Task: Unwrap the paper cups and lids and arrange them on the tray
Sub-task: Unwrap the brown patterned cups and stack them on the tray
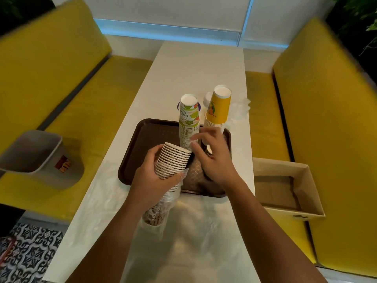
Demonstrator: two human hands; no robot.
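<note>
The left grip (151,176) is wrapped around a stack of small brown-and-white paper cups (173,160) and holds it tight around the middle. The stack leans, with its top end pointing up and away toward the tray. Its bottom end is still inside a clear plastic wrap (161,207), which hangs down below the hand. The top part of the stack is bare.

The right grip (212,154) is loose and holds nothing. Its fingers are spread and a little bent. It hangs just beside the top of the small cup stack, over the tray. It is a bit blurry, so I cannot tell if the thumb touches the cups.

The brown tray (146,139) lies on the white bench (195,66). Two tall stacks of cups stand upside down at its far side. One is a white stack with green limes (188,123) on it. The other is a yellow stack (218,111), just to the right of it. Some crumpled clear plastic (240,109) lies on the bench behind the yellow stack.

Yellow seats (51,74) run along both sides of the bench. A grey bin (34,156) sits on the left seat. An open cardboard box (285,184) sits on the right seat.
</note>
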